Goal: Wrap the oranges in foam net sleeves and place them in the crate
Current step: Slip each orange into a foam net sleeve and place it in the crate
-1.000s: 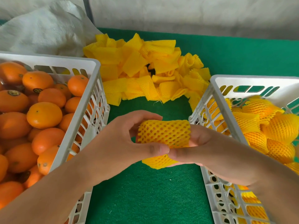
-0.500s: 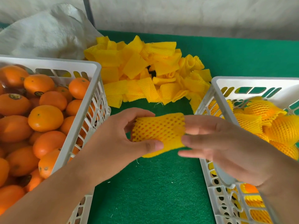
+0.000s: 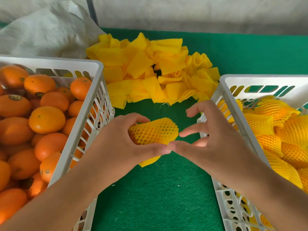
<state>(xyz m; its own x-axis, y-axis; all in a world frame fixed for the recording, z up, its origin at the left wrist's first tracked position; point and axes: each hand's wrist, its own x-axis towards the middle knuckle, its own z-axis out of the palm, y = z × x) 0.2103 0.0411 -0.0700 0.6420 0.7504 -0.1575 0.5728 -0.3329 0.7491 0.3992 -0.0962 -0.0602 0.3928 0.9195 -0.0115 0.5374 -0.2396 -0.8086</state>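
My left hand (image 3: pixel 123 144) grips an orange inside a yellow foam net sleeve (image 3: pixel 154 131), held above the green mat between the two crates. The sleeve's open end points right and stands empty past the fruit. My right hand (image 3: pixel 210 135) hovers just right of the sleeve with fingers spread and loosely bent, holding nothing; its thumb tip nearly meets my left thumb. The left white crate (image 3: pixel 86 114) holds several bare oranges (image 3: pixel 46 120). The right white crate (image 3: pixel 233 104) holds several sleeved oranges (image 3: pixel 273 130).
A pile of loose yellow foam sleeves (image 3: pixel 150 70) lies on the green mat (image 3: pixel 160 197) behind my hands. A white woven sack (image 3: pixel 45 32) sits at the back left, against a grey wall.
My right hand has let go of the sleeve and drawn back to the right with fingers spread. The left hand keeps the sleeved orange, now turned so its open end faces right.
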